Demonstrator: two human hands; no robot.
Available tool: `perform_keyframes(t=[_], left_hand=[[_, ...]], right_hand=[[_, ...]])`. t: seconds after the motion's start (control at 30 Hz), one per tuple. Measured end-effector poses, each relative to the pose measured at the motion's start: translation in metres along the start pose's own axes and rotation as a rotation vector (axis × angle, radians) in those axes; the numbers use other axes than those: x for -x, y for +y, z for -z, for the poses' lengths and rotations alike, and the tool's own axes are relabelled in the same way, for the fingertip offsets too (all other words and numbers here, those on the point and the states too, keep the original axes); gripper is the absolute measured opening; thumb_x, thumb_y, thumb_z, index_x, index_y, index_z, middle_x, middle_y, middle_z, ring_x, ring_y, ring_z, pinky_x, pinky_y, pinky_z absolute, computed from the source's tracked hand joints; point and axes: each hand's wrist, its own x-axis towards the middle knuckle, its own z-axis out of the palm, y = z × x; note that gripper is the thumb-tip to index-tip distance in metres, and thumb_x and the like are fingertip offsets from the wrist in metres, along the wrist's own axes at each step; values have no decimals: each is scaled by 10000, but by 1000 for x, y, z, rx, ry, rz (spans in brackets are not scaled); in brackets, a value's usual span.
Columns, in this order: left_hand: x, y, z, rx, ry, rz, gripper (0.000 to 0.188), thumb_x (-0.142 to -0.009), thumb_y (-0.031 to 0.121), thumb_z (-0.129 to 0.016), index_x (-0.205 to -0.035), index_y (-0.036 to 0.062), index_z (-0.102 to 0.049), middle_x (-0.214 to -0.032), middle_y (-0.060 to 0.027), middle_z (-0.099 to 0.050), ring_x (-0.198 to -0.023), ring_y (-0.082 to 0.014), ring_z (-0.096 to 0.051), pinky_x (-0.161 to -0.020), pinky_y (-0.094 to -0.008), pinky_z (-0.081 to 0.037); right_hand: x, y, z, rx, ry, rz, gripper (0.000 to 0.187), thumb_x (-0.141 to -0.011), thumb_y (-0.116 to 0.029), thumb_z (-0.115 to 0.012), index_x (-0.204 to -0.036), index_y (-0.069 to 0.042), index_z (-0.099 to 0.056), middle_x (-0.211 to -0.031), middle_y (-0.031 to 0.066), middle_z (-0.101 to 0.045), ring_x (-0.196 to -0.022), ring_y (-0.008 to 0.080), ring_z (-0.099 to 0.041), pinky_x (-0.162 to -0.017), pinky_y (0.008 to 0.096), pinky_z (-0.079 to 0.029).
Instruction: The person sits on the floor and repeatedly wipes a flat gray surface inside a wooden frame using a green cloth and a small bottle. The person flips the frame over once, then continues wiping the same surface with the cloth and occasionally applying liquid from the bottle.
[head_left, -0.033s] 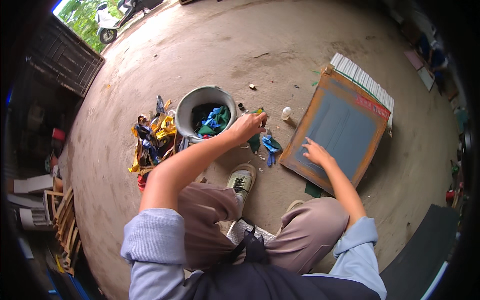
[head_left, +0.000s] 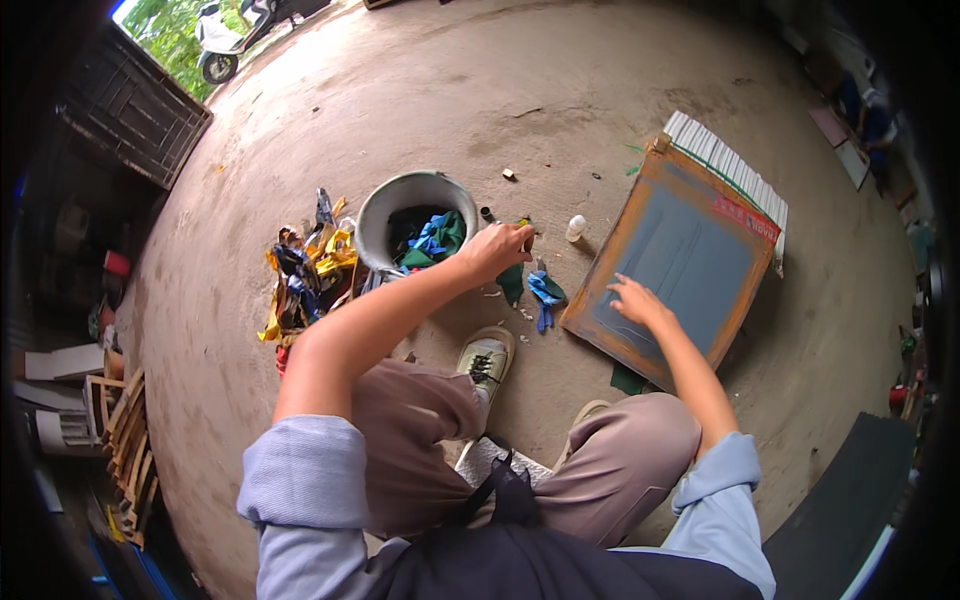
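Note:
My left hand (head_left: pixel 497 250) hovers over the floor just right of a grey bucket (head_left: pixel 365 232), its fingers pressed together in a pinch. Whatever they hold, if anything, is too small to make out. Inside the bucket lie blue and green cloth scraps (head_left: pixel 438 236). My right hand (head_left: pixel 637 301) rests at the left part of a tilted, wood-edged board with a dark grey face (head_left: pixel 690 245); its index finger is stretched out on the surface. Thin thread-like lines run over the board near that hand. A blue cloth strip (head_left: pixel 545 290) lies on the floor between my hands.
A small white-capped bottle (head_left: pixel 576 228) stands left of the board. White slats or stacked sheets (head_left: pixel 730 165) show behind its far edge. Crumpled yellow and dark wrappers (head_left: pixel 305 275) lie left of the bucket. Wooden strips (head_left: pixel 130 455) are piled at far left; a scooter (head_left: pixel 220 45) stands outside.
The view has shifted very slightly. My right fingertips seem drawn in a little on the board, and my left hand keeps its pinch in nearly the same place.

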Motion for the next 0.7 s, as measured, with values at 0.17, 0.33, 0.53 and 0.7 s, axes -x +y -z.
perform_keyframes(t=[0.17,0.33,0.53,0.7], left_hand=[[23,-23,15,-67,-132,-49,348,-839,299,-679,-1014,17,-572,-1009,-193,-571,-968,-365,-601,-827,-445,-485],[12,-38,-12,-74,-189,12,399,-825,307,-697,-1048,3,-566,-1033,-189,-565,-984,-361,-602,-846,-443,-488],[2,-42,-85,99,-131,205,380,-817,232,-692,-1095,20,-545,-1061,-178,-581,-995,-365,-604,-828,-449,-504],[4,-65,-167,387,90,370,396,-804,136,-685,-1155,85,-509,-1099,-163,-515,-947,-363,-601,-788,-455,-505]], right_hand=[[13,-44,69,28,46,93,411,-895,-199,-587,-1286,-79,-546,-1241,155,-600,-1168,326,-550,-987,422,-446],[-6,-73,88,148,56,160,409,-884,-186,-602,-1275,-74,-551,-1205,151,-614,-1125,322,-577,-943,432,-476],[-56,-49,13,100,89,352,344,-836,-139,-654,-1166,-53,-607,-1121,173,-616,-1076,330,-586,-922,414,-480],[-93,-68,-54,-277,203,242,331,-823,-116,-665,-1126,1,-599,-1089,194,-593,-1084,353,-557,-946,417,-450]])
